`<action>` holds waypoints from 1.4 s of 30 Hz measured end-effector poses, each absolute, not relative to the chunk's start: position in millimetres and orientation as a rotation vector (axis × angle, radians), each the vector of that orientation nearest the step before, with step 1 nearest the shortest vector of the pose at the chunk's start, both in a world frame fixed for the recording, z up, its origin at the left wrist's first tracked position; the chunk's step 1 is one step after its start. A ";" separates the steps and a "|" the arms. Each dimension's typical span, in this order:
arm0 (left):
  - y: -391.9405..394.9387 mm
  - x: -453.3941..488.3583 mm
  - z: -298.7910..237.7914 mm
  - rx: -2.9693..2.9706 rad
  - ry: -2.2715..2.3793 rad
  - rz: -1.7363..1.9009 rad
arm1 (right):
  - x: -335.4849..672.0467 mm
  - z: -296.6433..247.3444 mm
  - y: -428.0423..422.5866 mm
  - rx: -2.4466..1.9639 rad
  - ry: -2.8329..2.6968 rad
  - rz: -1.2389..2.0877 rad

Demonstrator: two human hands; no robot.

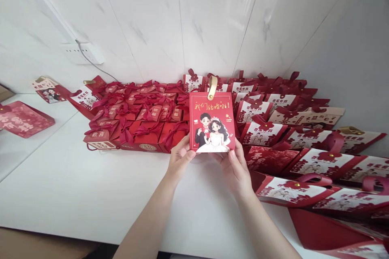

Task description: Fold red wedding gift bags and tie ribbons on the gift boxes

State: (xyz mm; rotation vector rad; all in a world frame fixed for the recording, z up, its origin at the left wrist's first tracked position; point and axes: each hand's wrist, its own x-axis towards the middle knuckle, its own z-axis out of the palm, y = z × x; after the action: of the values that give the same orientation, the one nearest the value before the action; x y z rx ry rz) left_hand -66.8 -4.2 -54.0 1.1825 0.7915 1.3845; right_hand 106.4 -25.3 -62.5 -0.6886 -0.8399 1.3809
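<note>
A red wedding favor box is held up in front of me, its face toward the camera. It shows a cartoon bride and groom under gold lettering, and a gold strap with a stud loops over its top. My left hand grips the lower left corner, thumb at the front edge. My right hand grips the lower right corner the same way. The fingers behind the box are partly hidden. Behind it, rows of small red boxes with dark red ribbon bows sit on the white table.
Several rows of red-and-white favor boxes fill the right side. More boxes stand at the left, one pinkish-red box among them. A tiled wall with a socket and grey cable rises behind. Cardboard shows at the lower left.
</note>
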 end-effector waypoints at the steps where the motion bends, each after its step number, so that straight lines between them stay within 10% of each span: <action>1: -5.9 -65.7 -52.7 1.195 0.794 1.376 | 106.8 -61.8 -25.8 -0.681 -0.837 1.375; 42: -16.3 -50.2 -42.9 0.928 1.287 1.578 | 100.0 -51.2 -24.0 -0.629 -0.497 1.561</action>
State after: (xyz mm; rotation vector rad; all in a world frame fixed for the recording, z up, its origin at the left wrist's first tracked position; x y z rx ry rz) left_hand -50.2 -16.3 -42.9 0.9282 1.2875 1.5784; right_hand 100.0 -24.0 -51.2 -0.6286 -0.4967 1.5611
